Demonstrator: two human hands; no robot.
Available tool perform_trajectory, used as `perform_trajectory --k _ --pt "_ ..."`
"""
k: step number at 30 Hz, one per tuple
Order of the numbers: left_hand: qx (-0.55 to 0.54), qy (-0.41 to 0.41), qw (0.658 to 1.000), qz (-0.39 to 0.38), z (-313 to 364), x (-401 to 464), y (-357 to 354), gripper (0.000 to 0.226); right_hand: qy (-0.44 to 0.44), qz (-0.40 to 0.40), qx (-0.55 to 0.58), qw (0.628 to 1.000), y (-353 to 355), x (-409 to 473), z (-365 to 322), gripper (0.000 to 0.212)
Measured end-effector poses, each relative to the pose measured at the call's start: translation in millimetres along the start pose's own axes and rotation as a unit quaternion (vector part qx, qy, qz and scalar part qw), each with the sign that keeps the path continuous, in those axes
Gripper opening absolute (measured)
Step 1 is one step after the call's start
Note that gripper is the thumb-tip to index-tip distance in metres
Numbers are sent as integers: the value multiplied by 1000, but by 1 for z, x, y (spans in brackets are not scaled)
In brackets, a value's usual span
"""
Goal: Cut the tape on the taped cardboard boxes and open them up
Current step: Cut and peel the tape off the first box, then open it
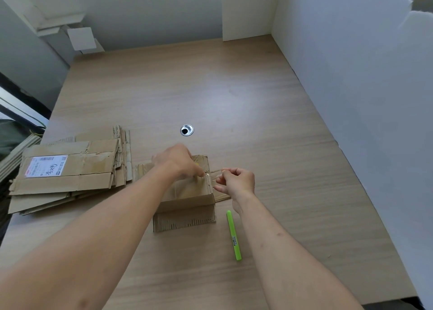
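Observation:
A small brown cardboard box (pixel 187 203) stands on the wooden table (pixel 257 113), its flaps spread out around it. My left hand (pixel 178 161) rests on the box's top, fingers pressed near its right edge. My right hand (pixel 236 181) is just right of the box and pinches a strip of clear tape (pixel 214 172) that runs from the box edge to its fingertips. A green utility knife (pixel 233 236) lies on the table in front of the box, beside my right forearm, untouched.
A pile of flattened cardboard boxes (pixel 70 171), the top one with a shipping label, lies at the left table edge. A metal cable grommet (pixel 187 130) sits in the table behind the box. White panels wall in the table's right side and back.

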State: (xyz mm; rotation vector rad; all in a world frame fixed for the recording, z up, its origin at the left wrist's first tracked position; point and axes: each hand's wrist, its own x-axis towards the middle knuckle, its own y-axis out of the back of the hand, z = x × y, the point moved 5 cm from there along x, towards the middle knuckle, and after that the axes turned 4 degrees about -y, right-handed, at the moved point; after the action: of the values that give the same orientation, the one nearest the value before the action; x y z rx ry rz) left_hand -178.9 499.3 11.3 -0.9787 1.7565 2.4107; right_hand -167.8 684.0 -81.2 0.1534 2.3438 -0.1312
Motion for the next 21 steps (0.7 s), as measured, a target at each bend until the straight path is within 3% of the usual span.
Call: perform_trajectory --k 10,16,21 --pt "38 50 997 -44 8 0 3 50 3 7 -60 998 -6 13 10 16" --pt "62 54 996 -20 13 -1 0 44 42 12 -134 990 -18 18 18 10" --pt "75 55 996 -7 14 -3 -1 42 145 52 -298 942 -18 7 13 12"
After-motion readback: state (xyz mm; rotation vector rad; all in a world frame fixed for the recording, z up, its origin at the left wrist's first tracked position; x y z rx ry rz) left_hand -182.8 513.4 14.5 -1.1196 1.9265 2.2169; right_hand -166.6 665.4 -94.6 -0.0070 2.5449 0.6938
